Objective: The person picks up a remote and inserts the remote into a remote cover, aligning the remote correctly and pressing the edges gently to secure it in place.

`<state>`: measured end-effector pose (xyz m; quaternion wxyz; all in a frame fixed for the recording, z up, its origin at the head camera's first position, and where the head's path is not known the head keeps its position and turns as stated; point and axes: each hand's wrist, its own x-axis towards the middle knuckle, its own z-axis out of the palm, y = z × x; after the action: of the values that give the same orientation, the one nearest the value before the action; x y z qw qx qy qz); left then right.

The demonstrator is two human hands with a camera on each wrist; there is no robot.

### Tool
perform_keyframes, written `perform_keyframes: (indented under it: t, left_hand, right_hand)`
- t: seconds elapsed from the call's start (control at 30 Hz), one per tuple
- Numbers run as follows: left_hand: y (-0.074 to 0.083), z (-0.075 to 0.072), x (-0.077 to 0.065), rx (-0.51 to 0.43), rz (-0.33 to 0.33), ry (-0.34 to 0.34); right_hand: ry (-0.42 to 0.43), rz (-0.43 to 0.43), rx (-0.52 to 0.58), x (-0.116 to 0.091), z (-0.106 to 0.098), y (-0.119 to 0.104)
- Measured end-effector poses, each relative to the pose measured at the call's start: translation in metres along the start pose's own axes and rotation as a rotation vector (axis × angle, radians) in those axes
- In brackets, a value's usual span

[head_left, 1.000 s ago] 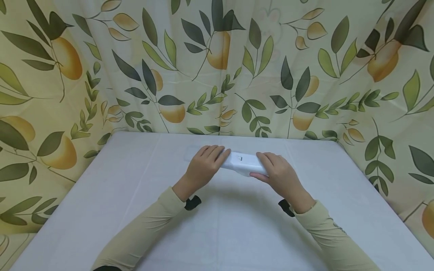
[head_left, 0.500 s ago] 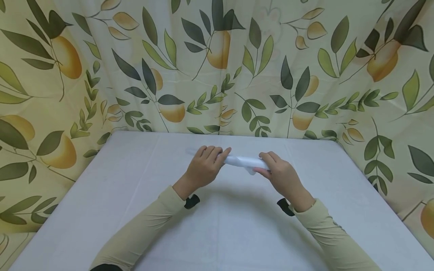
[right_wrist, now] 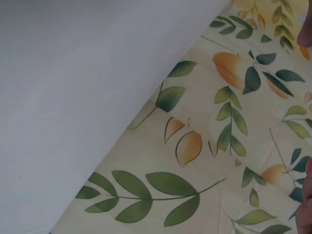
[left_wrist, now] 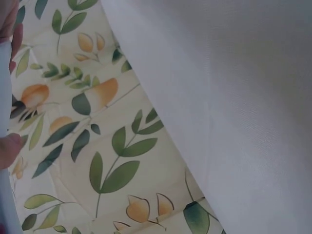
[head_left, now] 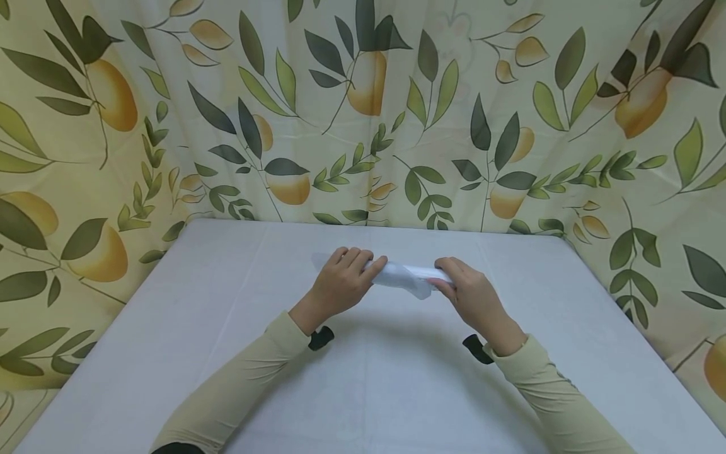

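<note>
A slim white object [head_left: 404, 275] with a loose, translucent plastic-like film around it is held above the far half of the table. My left hand [head_left: 339, 282] grips its left part, fingers over the top. At the other end my right hand [head_left: 478, 301] holds it, thumb below and fingers above. A flap of film [head_left: 420, 289] droops between the hands. In the left wrist view, a pale strip of the object [left_wrist: 4, 92] shows at the left edge beside some fingers [left_wrist: 9, 150]. Only fingertips [right_wrist: 305, 34] appear in the right wrist view. The object's exact kind is unclear.
A white-covered table [head_left: 363, 391] spreads under both arms. Behind it and along its sides hangs a curtain [head_left: 340, 145] printed with fruit and leaves. Dark bands [head_left: 321, 338] sit at both wrists, below light sleeves [head_left: 238, 378].
The white object has been turned in the hands: its broad face with a small dark mark has gone from sight, and film now hangs at the front. Both hands stay nearly in place.
</note>
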<state>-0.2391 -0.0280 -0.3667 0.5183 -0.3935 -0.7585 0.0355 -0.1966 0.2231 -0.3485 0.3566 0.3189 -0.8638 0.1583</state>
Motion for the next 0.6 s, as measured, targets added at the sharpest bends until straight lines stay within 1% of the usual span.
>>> perform_keyframes:
  t: [0.13,0.23,0.33,0.5,0.6]
  left_hand:
    - [0.001,0.001,0.0,-0.013,-0.001,0.0]
    - [0.001,0.001,0.0,-0.022,-0.004,-0.022]
    - [0.001,0.001,0.0,-0.03,-0.014,-0.063]
    - [-0.001,0.0,0.0,-0.045,-0.053,-0.131]
    - [-0.002,0.0,-0.001,-0.067,-0.072,-0.167]
  right_hand:
    - [-0.011,-0.043,-0.066,0.0,0.001,0.002]
    - [-0.02,-0.081,-0.129,0.0,0.002,0.005]
    - [-0.019,-0.112,-0.168,0.001,0.003,0.007]
    - [0.004,-0.173,-0.185,0.002,0.005,0.011]
    - [-0.014,-0.204,-0.192,0.002,0.004,0.013]
